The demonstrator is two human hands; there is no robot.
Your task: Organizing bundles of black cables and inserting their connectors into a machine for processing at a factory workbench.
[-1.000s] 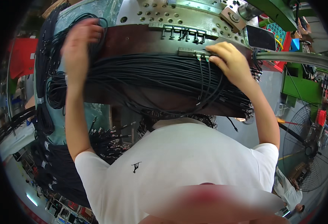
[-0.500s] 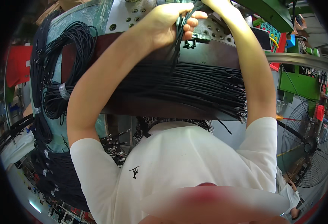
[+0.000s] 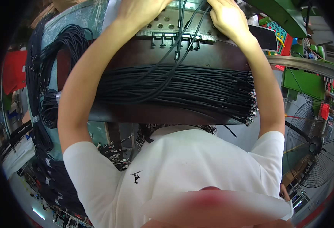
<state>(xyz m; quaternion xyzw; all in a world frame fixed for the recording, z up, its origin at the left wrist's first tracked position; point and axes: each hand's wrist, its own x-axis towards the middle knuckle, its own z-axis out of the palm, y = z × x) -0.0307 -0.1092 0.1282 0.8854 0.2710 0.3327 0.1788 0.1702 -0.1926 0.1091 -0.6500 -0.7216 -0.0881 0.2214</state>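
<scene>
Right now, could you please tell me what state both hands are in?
Left hand: cannot be told; fingertips cut off by the picture's edge.
Right hand: beside the black cables; grip cannot be told.

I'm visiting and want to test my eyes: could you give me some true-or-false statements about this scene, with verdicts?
1. Black cables are spread along the brown bench. True.
2. Some of them run up between the left hand and the right hand. True.
3. The fan stands left of both hands. False: the fan is to their right.
4. The phone lies right of the right hand. True.
5. The shirt is black. False: the shirt is white.
</scene>
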